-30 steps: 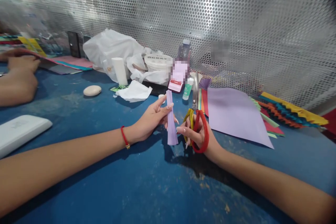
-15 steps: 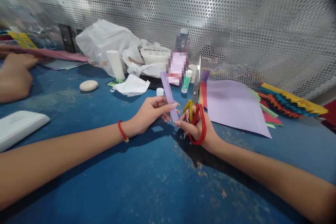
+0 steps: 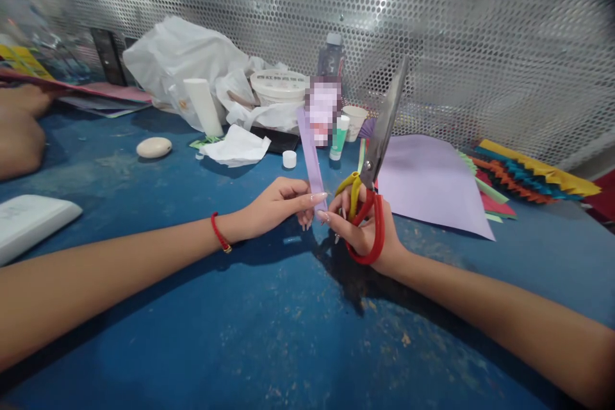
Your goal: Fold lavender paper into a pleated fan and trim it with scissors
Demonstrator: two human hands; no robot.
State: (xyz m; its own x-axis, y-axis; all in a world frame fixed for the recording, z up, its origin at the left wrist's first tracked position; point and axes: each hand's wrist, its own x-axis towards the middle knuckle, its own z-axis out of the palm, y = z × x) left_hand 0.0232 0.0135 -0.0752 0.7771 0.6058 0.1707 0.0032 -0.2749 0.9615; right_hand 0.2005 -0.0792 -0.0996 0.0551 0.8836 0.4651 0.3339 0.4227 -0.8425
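Observation:
A narrow folded strip of purple paper (image 3: 311, 160) stands tilted up between my hands. My left hand (image 3: 286, 200) is closed, pinching the strip near its lower end between thumb and fingers. In my right hand (image 3: 362, 230) are scissors (image 3: 379, 141) with red and yellow handles, their blades together and aimed up and away. The right thumb tip also touches the bottom end of the strip. A small piece of something bluish (image 3: 291, 240) shows on the table below the left fingers. To the right lies a larger purple paper sheet (image 3: 427, 186).
Behind stand a white plastic bag (image 3: 182, 64), a round tub (image 3: 278, 86), a bottle (image 3: 330, 57), a paper cup (image 3: 354, 120) and a green-white tube (image 3: 339, 138). Pleated coloured papers (image 3: 528, 173) lie right. A white cap (image 3: 289, 159) and beige oval object (image 3: 154, 148) sit left. Another person's arm (image 3: 19, 134) rests far left.
The scissors have tilted to the right, so more of the blade's flat shows. Both hands keep hold of the strip, and the whole view has shifted slightly.

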